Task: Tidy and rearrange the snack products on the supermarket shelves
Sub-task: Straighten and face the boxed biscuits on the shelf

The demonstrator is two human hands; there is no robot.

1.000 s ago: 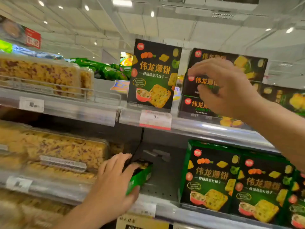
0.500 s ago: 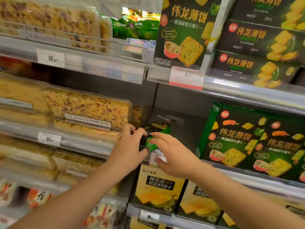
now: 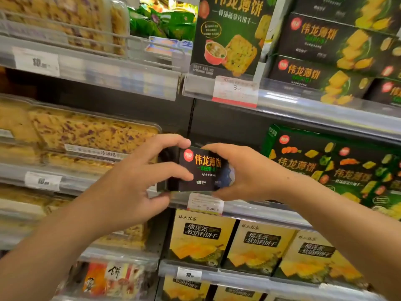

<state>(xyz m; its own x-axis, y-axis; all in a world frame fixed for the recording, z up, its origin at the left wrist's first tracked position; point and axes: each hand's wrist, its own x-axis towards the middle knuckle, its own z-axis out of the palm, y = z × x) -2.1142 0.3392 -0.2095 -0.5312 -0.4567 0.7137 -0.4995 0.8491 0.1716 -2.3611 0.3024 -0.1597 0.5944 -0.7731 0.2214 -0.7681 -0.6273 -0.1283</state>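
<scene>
- Left hand grasps the small black cardboard biscuit box at 9 o'clock
- Right hand pinches its 3 o'clock end
- Long axis level, above the shelf lip

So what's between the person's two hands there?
In the head view, a small dark biscuit box, gripped by the left hand and the right hand at either end.

Single head view here, facing the shelf straight on. Close in, tilted slightly downward.
</scene>
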